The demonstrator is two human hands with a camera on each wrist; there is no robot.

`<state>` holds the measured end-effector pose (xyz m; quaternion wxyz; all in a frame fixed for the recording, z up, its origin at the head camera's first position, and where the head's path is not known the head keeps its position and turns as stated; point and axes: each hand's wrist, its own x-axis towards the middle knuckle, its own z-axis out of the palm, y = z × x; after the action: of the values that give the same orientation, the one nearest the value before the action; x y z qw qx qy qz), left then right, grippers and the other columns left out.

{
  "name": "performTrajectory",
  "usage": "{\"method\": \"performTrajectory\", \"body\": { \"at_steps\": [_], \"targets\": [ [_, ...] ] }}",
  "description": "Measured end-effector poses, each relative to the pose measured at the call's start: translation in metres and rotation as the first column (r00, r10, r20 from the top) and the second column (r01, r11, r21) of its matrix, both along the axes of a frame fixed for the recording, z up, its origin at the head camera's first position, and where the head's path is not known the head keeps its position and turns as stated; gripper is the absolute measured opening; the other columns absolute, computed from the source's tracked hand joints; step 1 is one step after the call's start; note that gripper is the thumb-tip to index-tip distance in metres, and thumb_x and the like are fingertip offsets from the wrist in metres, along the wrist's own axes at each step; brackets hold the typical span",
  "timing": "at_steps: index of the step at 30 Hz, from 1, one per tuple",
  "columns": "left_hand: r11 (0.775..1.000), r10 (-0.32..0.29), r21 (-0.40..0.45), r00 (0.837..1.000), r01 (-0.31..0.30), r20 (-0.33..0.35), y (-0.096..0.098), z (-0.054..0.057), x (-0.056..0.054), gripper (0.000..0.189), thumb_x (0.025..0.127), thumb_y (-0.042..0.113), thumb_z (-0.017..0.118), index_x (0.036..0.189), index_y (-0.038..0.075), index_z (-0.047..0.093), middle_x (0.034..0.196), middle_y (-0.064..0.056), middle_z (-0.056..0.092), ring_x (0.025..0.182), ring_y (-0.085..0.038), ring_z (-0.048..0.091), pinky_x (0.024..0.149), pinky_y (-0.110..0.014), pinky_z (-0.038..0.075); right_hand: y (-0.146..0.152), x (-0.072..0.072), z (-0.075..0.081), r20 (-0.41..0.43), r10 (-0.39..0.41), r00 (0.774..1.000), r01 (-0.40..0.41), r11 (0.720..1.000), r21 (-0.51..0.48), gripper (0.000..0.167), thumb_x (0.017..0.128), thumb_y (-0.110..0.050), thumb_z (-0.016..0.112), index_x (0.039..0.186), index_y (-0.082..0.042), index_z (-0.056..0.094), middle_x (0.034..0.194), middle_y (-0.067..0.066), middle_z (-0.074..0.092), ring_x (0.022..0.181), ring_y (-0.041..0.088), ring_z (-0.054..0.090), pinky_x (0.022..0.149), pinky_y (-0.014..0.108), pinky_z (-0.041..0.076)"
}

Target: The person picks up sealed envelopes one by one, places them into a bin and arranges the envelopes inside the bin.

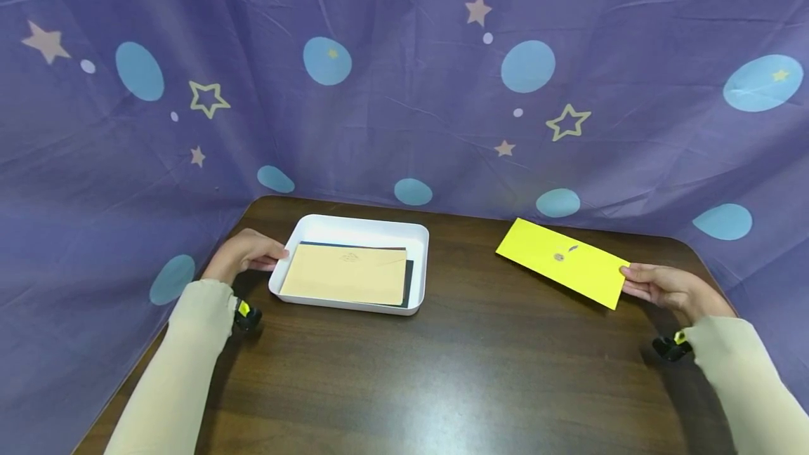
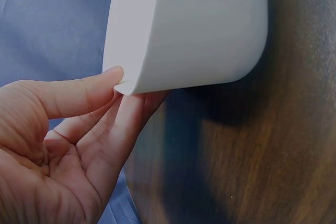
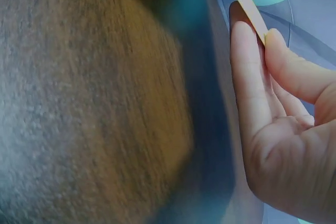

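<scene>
My left hand pinches the left rim of a white tray between thumb and fingers. Inside the tray lies a tan envelope with a faint printed mark, over darker ones that peek out at its edges. At the right, my right hand holds a bright yellow envelope by its near right end, thumb on top. A round seal and a small feather-like mark show on its face. In the right wrist view the envelope appears edge-on between thumb and fingers.
A dark brown wooden table with rounded corners carries everything. Behind it and along both sides hangs a purple curtain with stars and blue ovals. Black straps with yellow bits sit at both wrists.
</scene>
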<state>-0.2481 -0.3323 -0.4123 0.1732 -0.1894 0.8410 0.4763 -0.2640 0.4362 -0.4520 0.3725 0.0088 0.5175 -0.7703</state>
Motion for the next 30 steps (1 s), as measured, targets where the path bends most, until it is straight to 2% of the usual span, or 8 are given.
{"method": "performTrajectory", "body": {
  "at_steps": [5,11,21,30],
  "targets": [
    [1.0,0.002,-0.005,1.0,-0.002,0.005,0.0,0.0,0.001,0.041,0.094,0.007,0.071,0.128,-0.014,0.06,0.07,0.006,0.064,0.063,-0.003,0.063,0.064,-0.019,0.06,-0.004,0.003,0.001,0.014,-0.05,0.999,0.05,0.998,-0.026,0.035,0.108,0.0,0.042,0.104,-0.007,0.076,0.104,0.004,0.076,0.099,0.016,0.074,0.095,0.031,0.06],
    [1.0,0.0,-0.004,1.0,0.0,0.003,0.0,-0.002,0.001,0.04,0.093,0.006,0.071,0.126,-0.014,0.061,0.073,0.005,0.065,0.064,-0.003,0.064,0.064,-0.019,0.06,-0.015,0.003,0.008,-0.014,-0.073,0.997,0.073,0.997,-0.022,0.039,0.109,0.002,0.037,0.105,-0.006,0.076,0.105,0.005,0.075,0.099,0.017,0.074,0.095,0.031,0.06],
    [1.0,0.001,-0.004,1.0,-0.001,0.009,0.001,0.001,0.0,0.041,0.092,0.006,0.072,0.127,-0.013,0.061,0.072,0.005,0.065,0.065,-0.004,0.065,0.065,-0.019,0.06,-0.043,-0.007,0.02,-0.025,-0.003,1.0,0.0,0.995,-0.097,0.037,0.109,0.0,0.037,0.105,-0.006,0.073,0.105,0.005,0.076,0.1,0.017,0.075,0.095,0.032,0.06],
    [1.0,0.002,0.016,1.0,-0.002,0.007,0.0,-0.002,-0.001,0.042,0.094,0.006,0.071,0.129,-0.014,0.06,0.069,0.008,0.065,0.064,-0.002,0.064,0.065,-0.019,0.06,-0.071,-0.008,0.035,-0.085,-0.001,0.996,-0.004,0.998,-0.068,0.034,0.108,0.003,0.039,0.102,-0.007,0.071,0.098,0.003,0.074,0.095,0.016,0.075,0.091,0.03,0.062]
  ]
}}
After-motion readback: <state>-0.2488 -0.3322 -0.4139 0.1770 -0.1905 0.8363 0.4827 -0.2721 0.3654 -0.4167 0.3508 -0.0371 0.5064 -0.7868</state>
